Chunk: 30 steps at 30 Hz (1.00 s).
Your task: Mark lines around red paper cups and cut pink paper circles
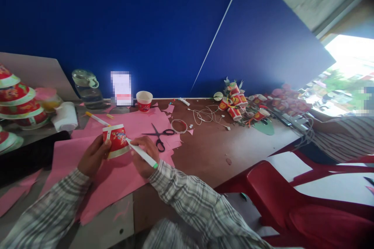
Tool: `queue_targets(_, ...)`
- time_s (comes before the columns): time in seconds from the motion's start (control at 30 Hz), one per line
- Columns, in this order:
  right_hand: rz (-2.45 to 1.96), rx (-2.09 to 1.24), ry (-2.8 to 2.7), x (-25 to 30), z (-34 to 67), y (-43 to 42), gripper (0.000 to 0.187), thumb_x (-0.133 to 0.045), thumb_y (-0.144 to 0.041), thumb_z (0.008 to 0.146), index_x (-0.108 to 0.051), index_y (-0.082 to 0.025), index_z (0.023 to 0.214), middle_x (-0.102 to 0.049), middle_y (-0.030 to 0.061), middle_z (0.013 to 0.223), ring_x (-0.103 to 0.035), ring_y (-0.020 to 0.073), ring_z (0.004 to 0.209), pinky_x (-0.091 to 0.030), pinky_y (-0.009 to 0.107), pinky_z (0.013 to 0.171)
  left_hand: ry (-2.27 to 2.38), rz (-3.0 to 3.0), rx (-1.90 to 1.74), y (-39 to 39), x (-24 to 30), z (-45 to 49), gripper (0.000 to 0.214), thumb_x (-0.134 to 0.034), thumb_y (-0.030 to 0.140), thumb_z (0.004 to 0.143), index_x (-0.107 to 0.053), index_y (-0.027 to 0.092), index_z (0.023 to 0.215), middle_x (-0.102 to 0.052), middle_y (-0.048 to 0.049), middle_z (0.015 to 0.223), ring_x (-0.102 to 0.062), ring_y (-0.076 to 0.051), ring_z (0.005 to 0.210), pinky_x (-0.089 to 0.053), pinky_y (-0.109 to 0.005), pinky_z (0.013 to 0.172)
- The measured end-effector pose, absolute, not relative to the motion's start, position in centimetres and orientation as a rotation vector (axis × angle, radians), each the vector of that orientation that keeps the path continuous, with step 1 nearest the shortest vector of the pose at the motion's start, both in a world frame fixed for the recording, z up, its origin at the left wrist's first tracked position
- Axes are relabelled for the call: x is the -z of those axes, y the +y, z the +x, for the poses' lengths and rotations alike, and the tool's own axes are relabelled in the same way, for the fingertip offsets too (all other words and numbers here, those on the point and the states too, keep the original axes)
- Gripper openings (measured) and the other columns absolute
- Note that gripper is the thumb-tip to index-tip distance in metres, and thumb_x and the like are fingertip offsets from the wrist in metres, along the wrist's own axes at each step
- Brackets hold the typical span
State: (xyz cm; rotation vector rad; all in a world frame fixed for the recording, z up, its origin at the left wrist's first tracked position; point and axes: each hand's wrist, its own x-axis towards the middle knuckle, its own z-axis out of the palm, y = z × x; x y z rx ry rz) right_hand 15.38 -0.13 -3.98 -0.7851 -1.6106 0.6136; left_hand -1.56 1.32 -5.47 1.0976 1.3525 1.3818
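My left hand [92, 157] is closed around a red paper cup [116, 140] turned upside down on a pink paper sheet [117, 181]. My right hand [146, 155] grips a white marker [142, 153] with a green end, its tip touching the cup's lower rim. Black scissors [160, 136] lie on the pink paper just right of my right hand.
Another red cup [144, 100], a glass jar [87, 87], a second marker [97, 118], a tape ring [179, 125] and a white cable [208, 116] lie on the brown table. Stacked bowls [17, 101] stand left; a cup pile [238, 103] sits right. Red chair [306, 198] near right.
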Motion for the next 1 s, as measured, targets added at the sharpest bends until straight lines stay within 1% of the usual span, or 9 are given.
queue_targets(0.1, -0.811, -0.715, -1.540, 3.8, 15.5, 0.4, 0.017, -0.052, -0.020, 0.082, -0.062, -0.019, 0.095, -0.064, 0.0064, 0.087, -0.064, 0.0180, 0.081, -0.053, 0.031, 0.078, 1.326, 1.056, -1.408, 1.2, 5.2, -1.4, 0.053, -0.051, 0.051, 0.061, -0.054, 0.020, 0.104, -0.064, -0.0068, 0.095, -0.058, -0.019, 0.080, -0.046, -0.033, 0.074)
queue_targets(0.2, -0.801, -0.847, -1.504, 3.9, 15.5, 1.1, 0.016, -0.052, -0.026, 0.083, -0.063, -0.017, 0.090, -0.062, 0.0073, 0.089, -0.062, 0.0180, 0.083, -0.052, 0.030, 0.079, 1.342, 1.064, -1.366, 1.1, 4.9, -1.3, 0.057, -0.053, 0.052, 0.059, -0.054, 0.019, 0.105, -0.063, -0.0084, 0.100, -0.058, -0.021, 0.087, -0.045, -0.035, 0.078)
queue_targets(0.33, -0.716, -1.000, -1.398, 4.5, 15.2, 1.8, 0.017, -0.050, -0.031, 0.083, -0.057, -0.015, 0.083, -0.058, 0.0063, 0.083, -0.057, 0.0146, 0.072, -0.051, 0.027, 0.068, 1.308, 1.046, -1.350, 1.0, 4.5, -1.1, 0.062, -0.055, 0.054, 0.056, -0.053, 0.017, 0.107, -0.063, -0.0107, 0.103, -0.058, -0.023, 0.091, -0.045, -0.038, 0.081)
queue_targets(0.4, -0.708, -1.027, -1.382, 4.7, 15.1, 1.9, 0.017, -0.051, -0.031, 0.083, -0.055, -0.015, 0.083, -0.057, 0.0050, 0.080, -0.055, 0.0136, 0.069, -0.050, 0.026, 0.066, 1.331, 1.057, -1.343, 0.9, 4.0, -0.9, 0.064, -0.057, 0.054, 0.053, -0.055, 0.017, 0.104, -0.064, -0.0111, 0.102, -0.058, -0.024, 0.090, -0.045, -0.038, 0.081)
queue_targets(0.47, -0.730, -1.008, -1.395, 4.8, 15.0, 2.0, 0.015, -0.052, -0.031, 0.083, -0.055, -0.016, 0.082, -0.057, 0.0048, 0.080, -0.055, 0.0142, 0.072, -0.050, 0.027, 0.068, 1.340, 1.069, -1.331, 0.7, 3.5, -0.7, 0.064, -0.059, 0.055, 0.050, -0.057, 0.017, 0.101, -0.065, -0.0109, 0.099, -0.058, -0.024, 0.088, -0.046, -0.038, 0.079)
queue_targets(0.57, -0.754, -0.954, -1.411, 4.7, 15.2, 2.0, 0.014, -0.052, -0.029, 0.084, -0.056, -0.016, 0.084, -0.060, 0.0062, 0.084, -0.058, 0.0165, 0.081, -0.051, 0.030, 0.078, 1.341, 1.075, -1.321, 0.7, 3.1, -0.5, 0.064, -0.059, 0.056, 0.048, -0.057, 0.017, 0.099, -0.065, -0.0104, 0.099, -0.058, -0.023, 0.085, -0.047, -0.037, 0.075)
queue_targets(0.73, -0.798, -0.949, -1.453, 4.3, 15.4, 1.9, 0.019, -0.052, -0.031, 0.085, -0.058, -0.014, 0.089, -0.062, 0.0108, 0.102, -0.061, 0.0195, 0.098, -0.048, 0.032, 0.092, 1.355, 1.128, -1.250, 1.1, 4.2, -1.0, 0.064, -0.056, 0.058, 0.049, -0.056, 0.019, 0.100, -0.065, -0.0087, 0.095, -0.058, -0.022, 0.081, -0.047, -0.035, 0.071)
queue_targets(0.9, -0.762, -0.999, -1.480, 4.0, 15.6, 1.8, 0.017, -0.050, -0.030, 0.086, -0.058, -0.015, 0.088, -0.066, 0.0102, 0.098, -0.062, 0.0208, 0.105, -0.047, 0.034, 0.096, 1.351, 1.142, -1.223, 1.1, 4.5, -1.3, 0.068, -0.057, 0.059, 0.047, -0.056, 0.019, 0.102, -0.064, -0.0095, 0.098, -0.058, -0.022, 0.083, -0.047, -0.034, 0.070)
queue_targets(1.0, -0.757, -1.005, -1.477, 3.9, 15.6, 1.9, 0.018, -0.050, -0.031, 0.086, -0.057, -0.015, 0.087, -0.065, 0.0110, 0.103, -0.062, 0.0207, 0.104, -0.048, 0.034, 0.096, 1.348, 1.137, -1.205, 1.0, 4.1, -1.1, 0.069, -0.058, 0.060, 0.045, -0.058, 0.018, 0.100, -0.065, -0.0097, 0.098, -0.058, -0.022, 0.083, -0.048, -0.034, 0.071)
